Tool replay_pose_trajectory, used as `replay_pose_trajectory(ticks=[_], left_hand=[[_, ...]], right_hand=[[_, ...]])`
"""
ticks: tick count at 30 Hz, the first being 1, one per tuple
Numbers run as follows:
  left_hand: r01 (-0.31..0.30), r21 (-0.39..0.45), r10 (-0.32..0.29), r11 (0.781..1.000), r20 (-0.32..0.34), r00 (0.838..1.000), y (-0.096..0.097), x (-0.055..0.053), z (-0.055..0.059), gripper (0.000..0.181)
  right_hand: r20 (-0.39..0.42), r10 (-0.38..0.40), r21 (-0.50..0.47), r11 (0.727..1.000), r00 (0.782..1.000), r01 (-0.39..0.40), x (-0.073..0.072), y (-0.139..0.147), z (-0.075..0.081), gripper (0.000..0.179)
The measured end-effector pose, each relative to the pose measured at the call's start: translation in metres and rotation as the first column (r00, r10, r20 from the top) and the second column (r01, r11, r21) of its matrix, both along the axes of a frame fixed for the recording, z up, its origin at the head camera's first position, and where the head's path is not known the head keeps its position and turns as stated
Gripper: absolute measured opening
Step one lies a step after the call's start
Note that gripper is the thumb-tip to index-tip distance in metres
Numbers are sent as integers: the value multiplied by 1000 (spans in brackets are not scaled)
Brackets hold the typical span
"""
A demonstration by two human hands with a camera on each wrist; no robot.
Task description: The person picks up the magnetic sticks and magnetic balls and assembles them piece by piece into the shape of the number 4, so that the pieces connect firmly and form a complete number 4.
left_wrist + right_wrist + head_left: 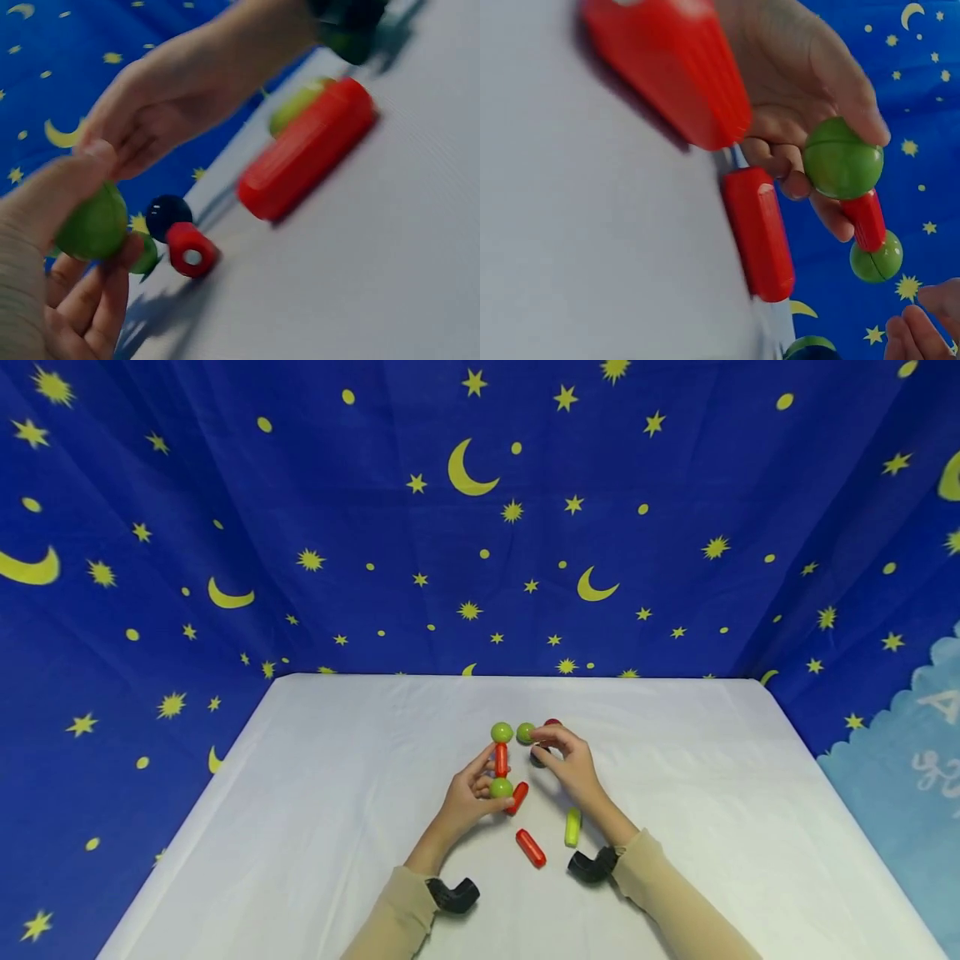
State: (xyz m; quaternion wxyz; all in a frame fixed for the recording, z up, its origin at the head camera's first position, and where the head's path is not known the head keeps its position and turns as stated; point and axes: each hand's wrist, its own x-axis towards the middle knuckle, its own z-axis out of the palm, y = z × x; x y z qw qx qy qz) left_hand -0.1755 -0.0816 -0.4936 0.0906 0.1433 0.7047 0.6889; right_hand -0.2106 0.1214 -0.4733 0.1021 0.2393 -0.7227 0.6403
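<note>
Table (337, 793) below; left hand (465, 799) pinching, right hand (576, 768) loosely bent, seemingly empty. Above the table, the left hand holds a red rod (502, 762) between green balls (502, 732) by the nearer one: probably light, stiff, smooth, best gripped at the rod.

green balls (502, 732) | red rods (501, 762) | yellow-green rod (573, 827) | blue curtain (420, 435), yellow stars (475, 383) | white tablecloth (337, 785)
</note>
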Motion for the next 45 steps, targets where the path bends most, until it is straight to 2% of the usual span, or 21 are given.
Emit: replay_pose_trajectory(ticks=[4, 12, 19, 24, 31, 36, 41, 45], left_hand=[[-37, -5, 37, 999, 3, 999, -4, -3, 0, 90], [-42, -15, 42, 999, 3, 999, -5, -5, -3, 89], [-29, 1, 29, 1000, 11, 1000, -3, -4, -3, 87], [-30, 28, 30, 999, 12, 999, -1, -5, -3, 86], [-41, 19, 41, 999, 30, 999, -1, -6, -6, 87], [-44, 15, 44, 999, 12, 999, 0, -6, -8, 86], [-49, -6, 49, 999, 20, 999, 0, -6, -9, 87], [-55, -23, 56, 998, 41, 998, -1, -5, -6, 88]], right_hand=[[24, 14, 77, 997, 1000, -16, 10, 6, -2, 22], [116, 161, 202, 962, 980, -182, 19, 8, -12, 27], [156, 208, 300, 922, 966, -247, 7, 12, -43, 34], [161, 229, 352, 895, 960, -273, 4, 14, -48, 35], [152, 192, 429, 871, 969, -240, 5, 15, -46, 30], [125, 158, 452, 870, 980, -197, 8, 18, -46, 26], [117, 107, 435, 888, 987, -148, 12, 26, -49, 23], [104, 47, 375, 923, 993, -83, 15, 32, -48, 21]])
